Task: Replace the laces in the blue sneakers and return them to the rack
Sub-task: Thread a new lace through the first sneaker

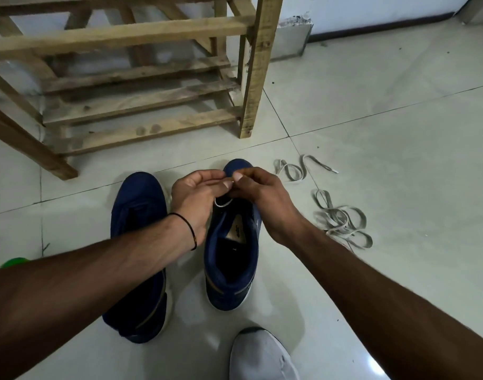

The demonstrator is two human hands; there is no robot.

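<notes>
Two blue sneakers stand side by side on the tiled floor, toes pointing away from me. The left sneaker [137,215] has no lace that I can see, and my left forearm crosses over it. Above the front of the right sneaker [230,259] both hands meet. My left hand [196,193] and my right hand [262,196] pinch a white lace [223,202] that loops at the shoe's eyelets. Two greyish laces lie loose on the floor to the right: one lace [295,171] farther away, the other lace [341,220] tangled near my right forearm.
The wooden slatted shoe rack [141,105] stands just beyond the sneakers, with no shoes on its visible shelves. A grey-white shoe [262,355] is at the bottom edge. Something green [15,262] peeks out at the left, behind my arm. Open tile spreads to the right.
</notes>
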